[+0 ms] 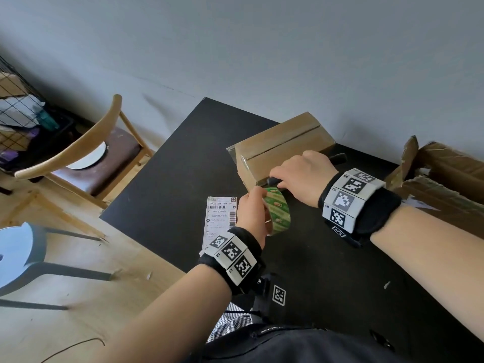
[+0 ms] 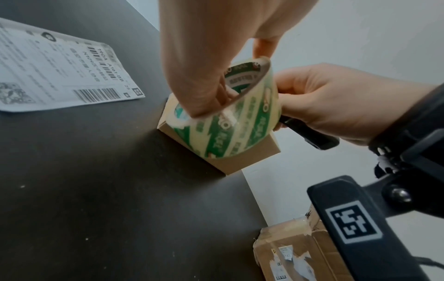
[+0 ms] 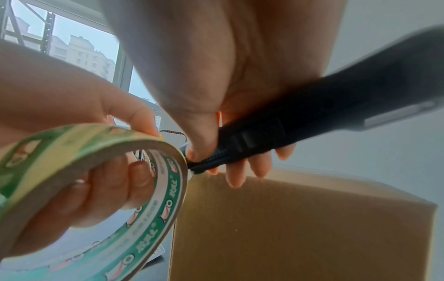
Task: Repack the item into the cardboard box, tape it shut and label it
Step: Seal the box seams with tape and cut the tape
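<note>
Head view: your left hand (image 1: 252,213) clasps the tape roll (image 1: 278,210); your right hand (image 1: 301,176) clenches a black knife (image 1: 337,159) at the cardboard box (image 1: 282,145); label (image 1: 221,218) on desk (image 1: 170,195).

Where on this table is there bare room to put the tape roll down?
The dark table is bare in front of the hands, between the shipping label and the torn box. Its far left corner is bare too. It is crowded around the cardboard box, where both hands work the tape roll.

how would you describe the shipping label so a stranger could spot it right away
On the black table, look left of the closed cardboard box, beside the left hand holding the tape roll. The shipping label lies flat: the only white sheet, printed with barcodes.
</note>
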A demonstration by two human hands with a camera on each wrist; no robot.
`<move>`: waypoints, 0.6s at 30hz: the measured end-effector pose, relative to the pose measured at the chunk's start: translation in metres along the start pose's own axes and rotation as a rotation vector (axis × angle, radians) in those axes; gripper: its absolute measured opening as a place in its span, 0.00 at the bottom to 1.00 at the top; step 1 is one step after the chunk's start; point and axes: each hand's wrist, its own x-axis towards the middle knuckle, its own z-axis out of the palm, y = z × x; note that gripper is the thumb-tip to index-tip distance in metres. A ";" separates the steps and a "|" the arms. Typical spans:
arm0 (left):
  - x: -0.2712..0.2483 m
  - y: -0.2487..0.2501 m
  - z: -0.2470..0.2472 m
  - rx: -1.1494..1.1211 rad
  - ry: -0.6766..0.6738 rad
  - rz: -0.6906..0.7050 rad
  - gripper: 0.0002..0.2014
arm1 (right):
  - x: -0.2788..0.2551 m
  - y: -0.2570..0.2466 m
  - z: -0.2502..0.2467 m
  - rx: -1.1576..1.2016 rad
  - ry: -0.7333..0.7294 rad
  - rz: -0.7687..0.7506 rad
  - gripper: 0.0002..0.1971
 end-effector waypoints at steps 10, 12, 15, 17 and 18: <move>0.003 -0.005 0.004 0.086 0.056 0.121 0.24 | -0.001 0.000 0.000 -0.035 0.032 0.001 0.12; 0.006 -0.008 0.004 0.110 0.078 0.148 0.29 | -0.003 0.002 -0.001 -0.039 0.023 0.001 0.13; 0.003 -0.007 0.004 0.113 0.067 0.148 0.24 | -0.004 0.005 -0.003 -0.050 0.018 0.002 0.13; 0.004 -0.007 0.004 0.101 0.065 0.133 0.16 | -0.005 0.005 -0.004 -0.060 0.017 0.001 0.13; 0.007 -0.007 0.003 0.099 0.063 0.127 0.14 | -0.005 0.005 -0.004 -0.065 0.015 0.003 0.13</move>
